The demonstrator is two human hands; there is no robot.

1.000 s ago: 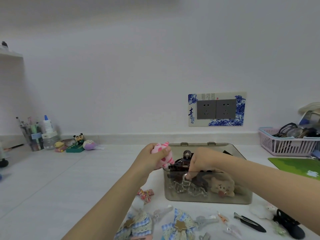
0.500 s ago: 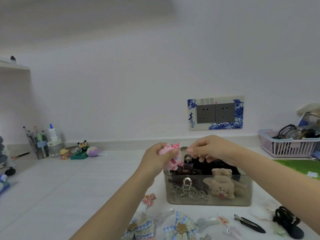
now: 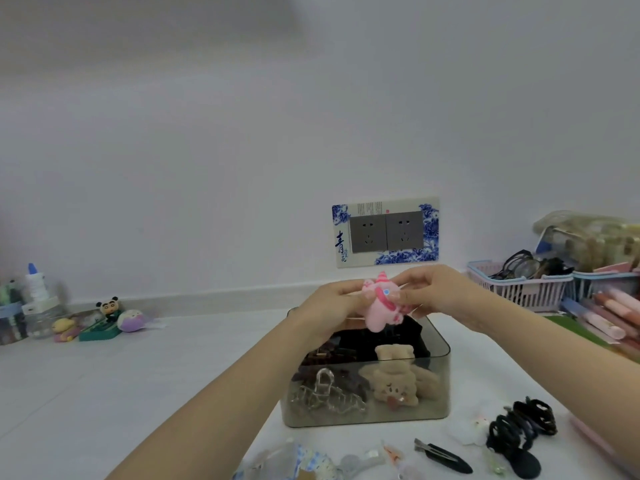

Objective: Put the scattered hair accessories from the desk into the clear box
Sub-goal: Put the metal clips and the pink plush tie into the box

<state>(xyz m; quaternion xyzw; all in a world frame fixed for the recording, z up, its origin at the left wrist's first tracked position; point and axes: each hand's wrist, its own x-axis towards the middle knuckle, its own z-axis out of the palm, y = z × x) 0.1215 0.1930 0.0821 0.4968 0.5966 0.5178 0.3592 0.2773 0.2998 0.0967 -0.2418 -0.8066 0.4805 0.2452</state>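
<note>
- The person has both hands up over the clear box (image 3: 367, 415). The left hand (image 3: 329, 306) and the right hand (image 3: 440, 297) are close together, each pinching a side of a pink plush hair accessory (image 3: 381, 303).
- The plush sits in the air just above the back of the open box, not touching it.
- The box stands on the white counter (image 3: 138, 375) and already holds a beige bear plush clip (image 3: 394, 382), a clear claw clip (image 3: 322, 393) and some dark brown clips (image 3: 329, 355).
- So the step in hand looks like the drop-in for the pink one. Whether it is being fiddled with or just carried is hard to tell.
- The next move probably calls for lowering it into the free spot at the top of the pile and letting go with both hands.
- Plenty is left: a black duckbill clip (image 3: 443, 453), a bunch of black hair ties (image 3: 523, 424), a small white fluffy piece (image 3: 467, 429) and a blue checked bow (image 3: 311, 462) lie on the counter in front of the box.
- The pink basket (image 3: 526, 289) at right with glasses in it seems unrelated.
</note>
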